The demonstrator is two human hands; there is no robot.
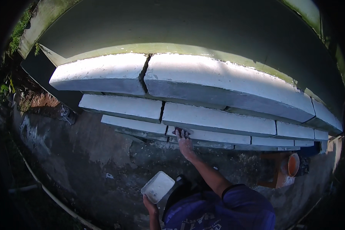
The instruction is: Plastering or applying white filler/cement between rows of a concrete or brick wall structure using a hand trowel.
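In my left hand (150, 206) is a shallow white rectangular tub (155, 189), held by its near edge, with whitish material inside. My right arm reaches forward, and my right hand (185, 145) is closed on a small dark red tool (181, 132). Its exact kind is hard to make out. The tool is against the lowest white ledge (214, 137), just right of a dark gap. White residue coats the fingers of that hand. Above it run a middle white ledge (218, 117) and a wider top ledge (218, 76), both split by dark gaps.
An orange-lined bucket (293, 165) stands at the right beside a wooden frame (270, 168). Behind the ledges rises a dark shaded wall (188, 27). A long pale pipe (51, 195) crosses the stained concrete floor (92, 161) at left. Plants (21, 30) grow at far left.
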